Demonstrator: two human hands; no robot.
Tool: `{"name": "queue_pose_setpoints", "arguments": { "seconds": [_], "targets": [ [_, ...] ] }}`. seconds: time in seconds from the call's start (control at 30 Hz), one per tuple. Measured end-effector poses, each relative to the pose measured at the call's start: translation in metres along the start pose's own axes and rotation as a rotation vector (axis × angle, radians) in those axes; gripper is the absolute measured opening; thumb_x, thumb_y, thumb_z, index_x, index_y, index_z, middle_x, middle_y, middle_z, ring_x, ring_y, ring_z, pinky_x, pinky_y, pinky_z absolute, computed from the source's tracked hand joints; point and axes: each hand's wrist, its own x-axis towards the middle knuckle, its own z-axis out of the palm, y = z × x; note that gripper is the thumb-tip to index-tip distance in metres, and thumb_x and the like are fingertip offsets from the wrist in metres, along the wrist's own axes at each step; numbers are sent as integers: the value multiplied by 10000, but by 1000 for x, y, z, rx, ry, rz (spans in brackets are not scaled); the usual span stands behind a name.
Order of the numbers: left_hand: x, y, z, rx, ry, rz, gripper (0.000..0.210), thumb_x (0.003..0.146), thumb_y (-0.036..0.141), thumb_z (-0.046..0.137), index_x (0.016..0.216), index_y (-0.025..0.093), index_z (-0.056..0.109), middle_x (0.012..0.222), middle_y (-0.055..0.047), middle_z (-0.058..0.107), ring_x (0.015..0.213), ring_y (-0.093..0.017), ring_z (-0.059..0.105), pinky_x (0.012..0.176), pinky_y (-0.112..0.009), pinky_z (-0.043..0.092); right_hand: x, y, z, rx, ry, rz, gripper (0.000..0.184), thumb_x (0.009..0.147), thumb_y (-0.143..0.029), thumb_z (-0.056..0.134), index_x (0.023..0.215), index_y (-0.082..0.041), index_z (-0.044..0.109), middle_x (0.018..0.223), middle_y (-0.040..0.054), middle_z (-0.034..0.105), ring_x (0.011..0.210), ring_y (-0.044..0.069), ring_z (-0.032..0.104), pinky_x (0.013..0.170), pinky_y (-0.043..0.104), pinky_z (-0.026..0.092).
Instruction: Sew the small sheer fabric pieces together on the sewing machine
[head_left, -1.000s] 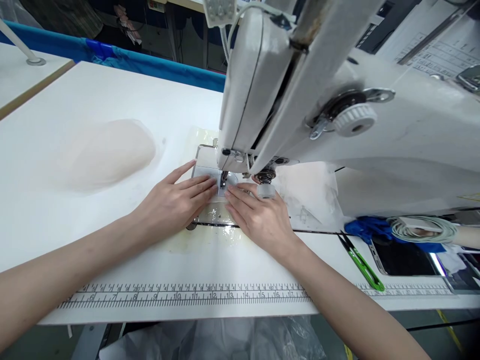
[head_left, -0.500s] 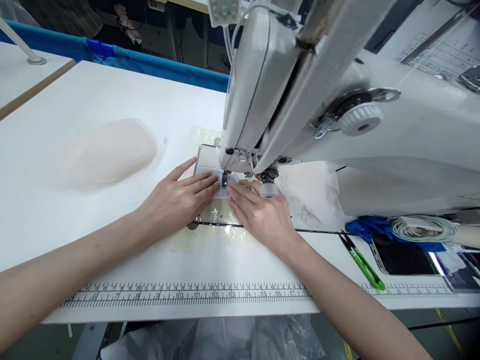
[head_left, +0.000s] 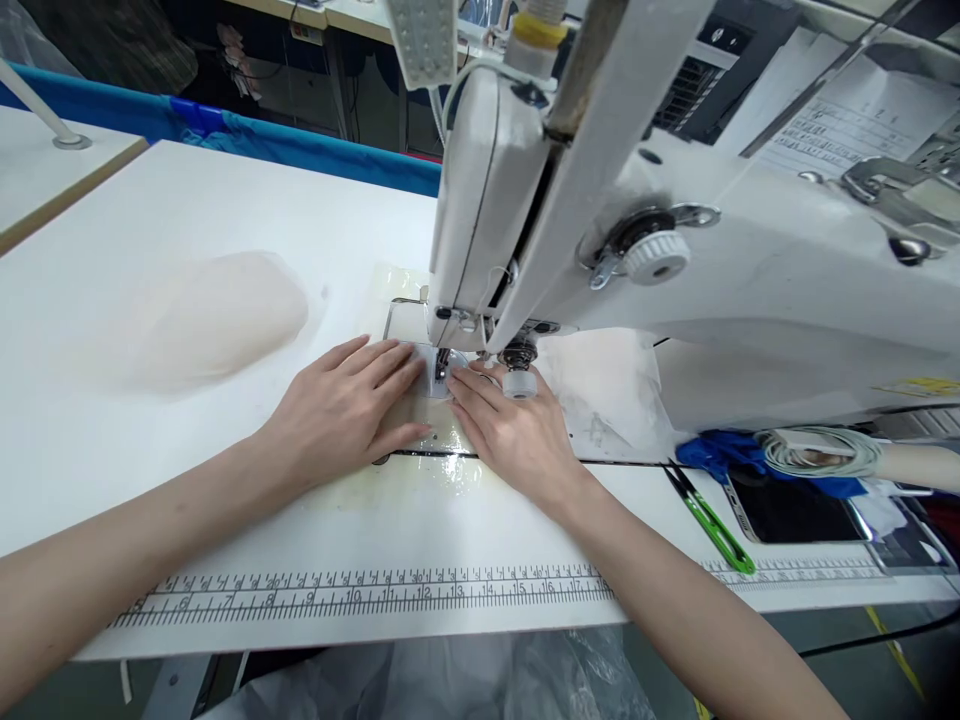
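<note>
My left hand point(head_left: 345, 410) lies flat beside the presser foot point(head_left: 441, 364) of a white sewing machine point(head_left: 480, 190), its fingers stretched out and the thumb spread toward me. On the other side of the foot, my right hand point(head_left: 517, 430) rests with its fingers extended, partly behind the machine's round knob point(head_left: 519, 384). Between the fingertips, a small piece of thin, whitish, see-through material point(head_left: 436, 388) lies under the foot. Much of it is covered by my hands. The metal needle plate point(head_left: 442, 440) shows below.
Sheer pale fabric point(head_left: 232, 315) lies at left, and more point(head_left: 607, 380) lies under the machine arm. Green-handled thread snips point(head_left: 712, 525), a phone point(head_left: 799, 508) and a blue cloth point(head_left: 716, 452) sit at right. A printed ruler point(head_left: 390, 594) runs along the front edge.
My left hand has slid slightly back to the left, its thumb now spread away from the fingers. The right hand stays by the foot. The camera view has shifted a little.
</note>
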Motion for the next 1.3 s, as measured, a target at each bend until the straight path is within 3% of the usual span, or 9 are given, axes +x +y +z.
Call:
{"name": "queue_pose_setpoints", "arguments": {
  "seconds": [0.17, 0.33, 0.4, 0.53, 0.63, 0.77, 0.93, 1.07, 1.3],
  "targets": [
    [0, -1, -15, 26, 135, 75, 239, 949, 378, 530, 866, 203, 672, 621, 23, 671, 531, -148, 618, 571, -332, 465, 0, -9, -8, 89, 52, 17, 351, 893, -5, 461, 1016, -206, 720, 1026, 3, 754, 919, 159, 661, 942, 354, 462],
    [6, -14, -8, -26, 39, 80, 286, 933, 149, 424, 1139, 170, 622, 1139, -83, 707, 1088, -239, 650, 955, -429, 476, 1, -20, -8, 232, -87, -64, 401, 940, -46, 405, 1277, -161, 589, 1345, 68, 611, 1240, 183, 546, 946, 331, 477],
    [6, -17, -6, -55, 3, 83, 312, 929, 155, 408, 1161, 174, 616, 1137, -73, 710, 1044, -231, 667, 999, -459, 449, 1, -20, -7, 238, -106, -60, 371, 939, -35, 387, 1187, -154, 635, 1260, 71, 662, 1189, 188, 577, 958, 338, 473],
    [4, -18, -9, -13, 158, 100, 139, 889, 204, 530, 929, 204, 664, 824, -5, 739, 725, -196, 681, 768, -400, 502, 1, -20, -7, 267, -17, -40, 355, 902, 19, 394, 921, -174, 692, 967, 17, 733, 914, 138, 651, 918, 301, 488],
    [5, -17, -9, -66, 149, 98, 185, 895, 154, 526, 1024, 188, 654, 986, -36, 749, 895, -211, 698, 841, -393, 505, 1, -23, -10, 277, 5, -65, 336, 915, 2, 412, 1022, -174, 678, 1042, 18, 727, 974, 138, 644, 906, 297, 494],
    [7, -15, -4, -200, 57, 145, 296, 938, 138, 461, 1182, 195, 618, 1203, -47, 698, 1094, -191, 659, 1024, -403, 451, 0, -24, -12, 244, 18, 3, 357, 888, 33, 417, 842, -203, 681, 805, -21, 719, 781, 123, 646, 858, 299, 508],
    [8, -10, 3, -259, -21, 124, 307, 975, 184, 421, 1198, 172, 632, 1232, -65, 681, 1126, -197, 642, 1012, -376, 476, -4, -18, -9, 196, -19, 56, 357, 894, 31, 407, 1079, -127, 668, 1087, 69, 714, 875, 158, 651, 701, 280, 517],
    [8, -5, 4, -234, -41, 92, 337, 996, 234, 387, 1223, 181, 631, 1218, -84, 675, 1074, -200, 659, 993, -376, 495, -2, -16, -10, 187, -102, 93, 219, 917, -60, 495, 977, -140, 690, 997, 90, 715, 840, 188, 633, 644, 306, 494],
    [5, -2, 4, -132, -46, 128, 315, 994, 307, 447, 1162, 178, 681, 1222, -109, 668, 1093, -244, 648, 918, -401, 508, 1, -16, -11, 186, -138, 110, 177, 952, -204, 511, 977, -133, 670, 1106, 114, 702, 963, 229, 632, 816, 359, 514]
  ]
}}
